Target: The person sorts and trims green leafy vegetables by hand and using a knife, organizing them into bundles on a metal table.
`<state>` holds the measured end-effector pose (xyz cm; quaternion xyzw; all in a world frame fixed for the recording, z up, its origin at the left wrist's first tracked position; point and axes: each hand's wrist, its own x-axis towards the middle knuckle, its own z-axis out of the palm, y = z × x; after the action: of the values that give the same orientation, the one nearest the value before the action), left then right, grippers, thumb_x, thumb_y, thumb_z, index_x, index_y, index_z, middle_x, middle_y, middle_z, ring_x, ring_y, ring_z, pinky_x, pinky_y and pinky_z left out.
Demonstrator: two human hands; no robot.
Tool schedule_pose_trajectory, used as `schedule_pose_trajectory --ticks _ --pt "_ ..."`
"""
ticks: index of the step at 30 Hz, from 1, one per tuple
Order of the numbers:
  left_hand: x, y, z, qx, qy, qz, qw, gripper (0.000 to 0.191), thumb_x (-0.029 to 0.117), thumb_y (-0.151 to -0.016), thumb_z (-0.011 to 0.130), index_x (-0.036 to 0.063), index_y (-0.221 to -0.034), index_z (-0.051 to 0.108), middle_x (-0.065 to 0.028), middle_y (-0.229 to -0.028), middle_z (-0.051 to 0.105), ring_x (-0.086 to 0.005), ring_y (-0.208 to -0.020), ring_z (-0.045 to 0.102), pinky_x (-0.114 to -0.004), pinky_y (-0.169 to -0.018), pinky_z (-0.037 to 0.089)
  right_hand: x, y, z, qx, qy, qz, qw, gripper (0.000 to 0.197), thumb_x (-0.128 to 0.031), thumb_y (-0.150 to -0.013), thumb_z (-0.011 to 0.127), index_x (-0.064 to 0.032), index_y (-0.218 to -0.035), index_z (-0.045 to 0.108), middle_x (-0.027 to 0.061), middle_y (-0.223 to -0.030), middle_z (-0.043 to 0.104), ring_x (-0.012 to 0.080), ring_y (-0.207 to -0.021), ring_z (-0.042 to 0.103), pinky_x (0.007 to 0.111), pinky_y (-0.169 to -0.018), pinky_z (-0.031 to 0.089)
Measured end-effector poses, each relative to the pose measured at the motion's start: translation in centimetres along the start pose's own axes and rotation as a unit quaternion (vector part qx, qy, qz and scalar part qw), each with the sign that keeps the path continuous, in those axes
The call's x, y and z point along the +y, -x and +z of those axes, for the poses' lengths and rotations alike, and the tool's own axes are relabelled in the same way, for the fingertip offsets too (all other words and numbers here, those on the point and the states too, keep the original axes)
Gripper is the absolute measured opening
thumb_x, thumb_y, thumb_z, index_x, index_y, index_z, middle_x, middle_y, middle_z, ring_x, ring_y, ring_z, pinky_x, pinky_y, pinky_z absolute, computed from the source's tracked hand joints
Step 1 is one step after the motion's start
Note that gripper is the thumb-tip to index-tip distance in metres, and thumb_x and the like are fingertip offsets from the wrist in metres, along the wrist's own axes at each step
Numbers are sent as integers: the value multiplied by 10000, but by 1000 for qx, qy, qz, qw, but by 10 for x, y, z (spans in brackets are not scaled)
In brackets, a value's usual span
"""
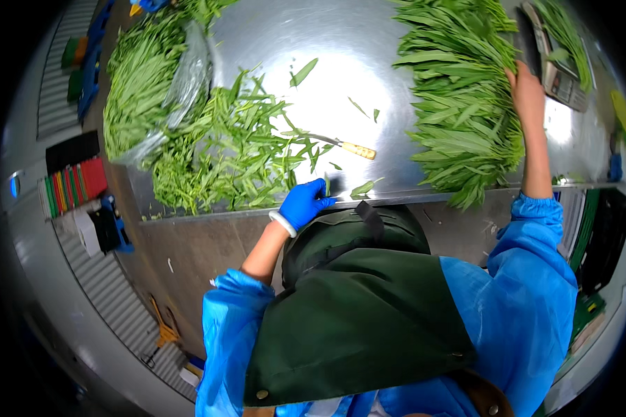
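Note:
My right hand (527, 91), bare, is at the cut-stem side of a long pile of leafy green stems (459, 104), which look like water spinach. Its fingertips touch the stems and are partly hidden, so whether they grip any I cannot tell. My left hand (303, 202), in a blue glove, rests at the near edge of the steel table (344, 31). A gap shows between its thumb and fingers, with nothing held. Just beyond it lies a sickle-like knife (357, 150) with a yellowish handle, its curved blade pointing left among loose trimmed leaves (240, 140).
A clear plastic bag (190, 78) partly wraps a heap of greens (141, 94) at the left. A digital scale (566, 86) bearing more stems (566, 36) stands right of the pile. Stacked coloured crates (78, 185) and a yellow pallet jack (164, 328) are on the floor at left.

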<state>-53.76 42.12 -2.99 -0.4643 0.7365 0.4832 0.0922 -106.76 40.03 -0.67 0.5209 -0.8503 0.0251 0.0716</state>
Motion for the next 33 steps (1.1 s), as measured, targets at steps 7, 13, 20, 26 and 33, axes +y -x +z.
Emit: schedule_pose_trajectory --ticks 7,13,20,26,33 --pt "-63 4 29 243 -141 110 953 151 141 -827 635 60 -954 630 -141 -934 644 -335 -836 610 -398 -726 488 -174 98 22 -133 -334 -214 908 281 -153 -840 589 -22 -1088 604 177 -1058 612 335 -1000 571 407 -903 449" --pt "-100 -24 -9 350 -55 -159 922 243 275 -826 676 59 -933 639 -144 -741 638 -326 -705 630 -394 -633 485 -312 172 45 -209 -390 -368 818 205 -100 -765 617 -37 -960 620 95 -973 623 287 -922 584 385 -798 484" --pt "-64 -26 -29 389 -148 76 906 155 130 -762 703 37 -859 626 -161 -921 608 -344 -833 566 -429 -721 451 -369 162 25 13 -343 -468 814 153 -65 -751 548 -49 -898 588 80 -899 606 254 -915 597 339 -694 505" --pt "-70 -25 -60 336 -182 54 923 277 109 -778 675 42 -1027 577 -184 -1032 617 -364 -926 575 -441 -783 456 -276 121 22 -41 -223 -319 920 200 -73 -765 543 -67 -948 625 106 -865 640 284 -759 632 389 -663 516" --pt "-121 -106 -156 403 -248 117 873 647 452 -744 716 155 -1290 539 -202 -1302 504 -375 -1185 478 -466 -976 406 -142 74 -32 18 -60 -113 992 534 -113 -811 652 -61 -1313 475 176 -1279 532 344 -1137 523 402 -874 483"
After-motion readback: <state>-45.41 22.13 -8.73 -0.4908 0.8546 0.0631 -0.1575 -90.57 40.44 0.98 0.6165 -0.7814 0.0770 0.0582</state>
